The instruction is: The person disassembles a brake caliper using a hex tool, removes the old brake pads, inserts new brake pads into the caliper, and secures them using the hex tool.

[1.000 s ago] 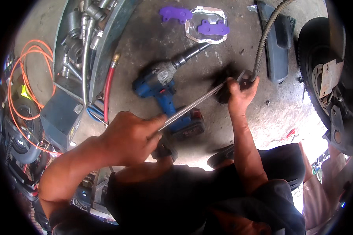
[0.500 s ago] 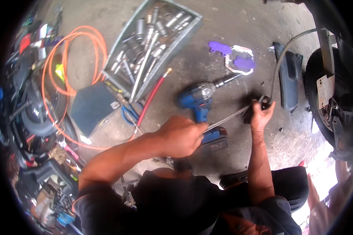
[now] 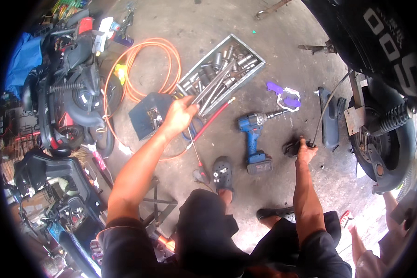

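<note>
My left hand (image 3: 180, 115) is closed around a long shiny metal rod (image 3: 214, 83), whose far end lies over the socket tray. That grey metal tray (image 3: 183, 82) holds many sockets and bars. My right hand (image 3: 306, 152) grips a small black part (image 3: 291, 148), which looks like a brake caliper. A dark hose (image 3: 328, 103) runs from it up to the motorcycle; my fingers partly hide the joint. Between my hands, a blue cordless impact wrench (image 3: 252, 139) lies on the floor with a socket fitted. Beyond it are flat purple pieces (image 3: 274, 87) beside a white frame.
An orange hose (image 3: 164, 42) lies coiled left of the tray, near a dark box (image 3: 146, 104). A screwdriver (image 3: 199, 169) lies by my shoe. Motorcycle parts (image 3: 78, 92) crowd the left. At right are a wheel (image 3: 388, 153), a grey panel (image 3: 330, 123) and another person's leg (image 3: 356, 241).
My left hand has swung left and away from the black part, carrying the rod over to the socket tray. My right hand still holds the black part. The view has shifted too.
</note>
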Action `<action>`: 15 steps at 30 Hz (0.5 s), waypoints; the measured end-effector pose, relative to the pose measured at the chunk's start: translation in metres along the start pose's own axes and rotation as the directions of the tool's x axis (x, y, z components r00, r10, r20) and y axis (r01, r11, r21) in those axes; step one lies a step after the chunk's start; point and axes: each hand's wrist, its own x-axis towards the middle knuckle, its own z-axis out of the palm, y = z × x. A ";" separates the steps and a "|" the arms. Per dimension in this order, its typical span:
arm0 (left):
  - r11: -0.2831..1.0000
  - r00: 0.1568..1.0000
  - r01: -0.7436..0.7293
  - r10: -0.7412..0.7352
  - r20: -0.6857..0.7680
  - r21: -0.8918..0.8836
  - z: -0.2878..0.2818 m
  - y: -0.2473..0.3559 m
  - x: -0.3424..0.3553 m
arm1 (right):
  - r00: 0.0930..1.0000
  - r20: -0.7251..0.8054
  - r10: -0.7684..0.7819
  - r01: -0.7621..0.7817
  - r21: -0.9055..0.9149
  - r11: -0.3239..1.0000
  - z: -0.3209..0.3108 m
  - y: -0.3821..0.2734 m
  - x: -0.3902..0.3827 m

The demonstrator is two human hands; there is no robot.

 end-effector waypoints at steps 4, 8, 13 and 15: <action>1.000 0.996 -0.023 0.022 -0.085 -0.010 0.000 -0.014 0.032 | 1.000 0.007 0.007 -0.004 -0.259 0.966 -0.023 0.020 0.025; 0.987 0.967 0.127 -0.102 -0.232 0.097 -0.017 -0.037 0.022 | 0.990 0.118 -0.073 0.120 -0.473 0.873 -0.060 -0.004 -0.029; 0.816 0.835 0.310 -0.479 -0.271 -0.488 -0.020 -0.012 -0.045 | 0.676 0.662 -0.325 0.531 -0.131 0.837 -0.171 0.005 -0.141; 0.711 0.787 0.320 -0.567 -0.242 -0.626 -0.041 0.003 -0.047 | 0.465 0.847 -0.258 0.534 -0.036 0.845 -0.222 -0.006 -0.199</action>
